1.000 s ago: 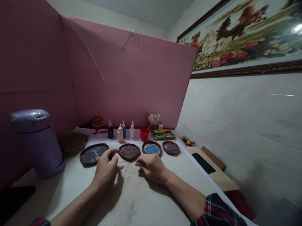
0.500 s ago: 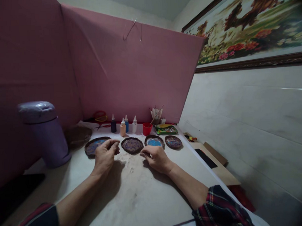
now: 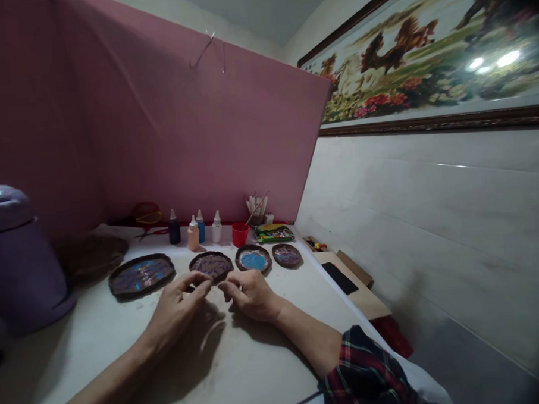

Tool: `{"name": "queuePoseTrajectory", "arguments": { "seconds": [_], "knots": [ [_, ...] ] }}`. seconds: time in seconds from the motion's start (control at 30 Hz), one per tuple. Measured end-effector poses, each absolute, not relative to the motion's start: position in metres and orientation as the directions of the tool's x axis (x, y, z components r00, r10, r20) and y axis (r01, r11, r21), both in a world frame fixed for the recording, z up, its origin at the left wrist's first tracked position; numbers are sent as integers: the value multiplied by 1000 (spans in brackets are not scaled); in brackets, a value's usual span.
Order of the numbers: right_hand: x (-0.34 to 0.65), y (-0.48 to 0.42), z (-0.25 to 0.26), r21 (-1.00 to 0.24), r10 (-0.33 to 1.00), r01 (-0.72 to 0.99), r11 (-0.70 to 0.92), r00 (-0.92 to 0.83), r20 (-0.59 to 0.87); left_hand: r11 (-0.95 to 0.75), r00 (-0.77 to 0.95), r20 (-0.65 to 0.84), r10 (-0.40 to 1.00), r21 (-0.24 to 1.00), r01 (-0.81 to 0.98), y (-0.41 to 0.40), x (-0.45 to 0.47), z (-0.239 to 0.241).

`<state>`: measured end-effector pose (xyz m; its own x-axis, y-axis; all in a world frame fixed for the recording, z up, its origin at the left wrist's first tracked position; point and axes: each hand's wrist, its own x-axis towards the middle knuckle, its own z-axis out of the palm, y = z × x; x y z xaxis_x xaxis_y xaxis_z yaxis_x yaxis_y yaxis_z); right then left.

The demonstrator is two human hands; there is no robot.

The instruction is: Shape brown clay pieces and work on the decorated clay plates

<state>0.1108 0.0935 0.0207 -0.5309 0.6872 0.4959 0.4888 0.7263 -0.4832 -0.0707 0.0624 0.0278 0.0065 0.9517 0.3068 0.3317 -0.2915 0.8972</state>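
My left hand is over the white tabletop, thumb and fingertips brought together in a pinch. Whatever is between them, if anything, is too small to make out. Close to its right, my right hand is closed too, its fingertips pointing at the left hand's with a small gap between; any held thing is hidden. Just beyond both hands lies a brown rough-rimmed disc with purple marks. Left of it is a larger disc with blue and purple streaks. To the right are a blue-centred disc and a smaller speckled disc.
Behind the discs stand several small paint bottles, a red cup with a brush, and a green packet. Scissors lie at the back left. A purple bin stands at the left; pink panels border the table.
My hands have come closer together and nearer to me, in front of the purple-marked disc. The left hand no longer covers the larger disc. The whole view has turned to the right.
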Motion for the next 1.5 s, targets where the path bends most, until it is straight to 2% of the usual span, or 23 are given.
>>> {"name": "queuePoseTrajectory", "arguments": {
  "seconds": [0.1,0.23,0.47,0.6,0.83,1.0,1.1,1.23,1.37,1.5],
  "knots": [
    [111,97,17,-626,732,397,671,-491,473,-320,25,327,945,901,294,61,-67,26],
    [110,99,15,-730,759,311,608,-497,421,-294,52,290,956,931,216,61,-64,23],
    [107,96,16,-826,794,244,507,-506,338,-137,59,138,989,990,-16,55,-60,24],
    [107,95,16,-865,810,206,457,-499,309,-108,81,114,990,991,-80,53,-58,27],
    [103,93,16,-923,800,-42,383,-485,354,-159,35,160,987,987,-36,60,-60,24],
    [101,88,15,-926,815,0,376,-475,331,-260,35,257,966,960,106,65,-63,18],
    [98,84,19,-952,855,11,306,-444,270,-309,54,305,951,933,184,64,-63,18],
    [93,79,26,-987,895,-41,158,-417,160,-279,60,273,960,947,156,61,-63,18],
    [92,80,26,-994,904,-56,94,-413,109,-215,93,207,974,974,78,60,-61,18],
    [94,81,24,-996,890,-49,74,-448,89,-295,76,285,955,940,174,57,-60,21]
  ]
}}
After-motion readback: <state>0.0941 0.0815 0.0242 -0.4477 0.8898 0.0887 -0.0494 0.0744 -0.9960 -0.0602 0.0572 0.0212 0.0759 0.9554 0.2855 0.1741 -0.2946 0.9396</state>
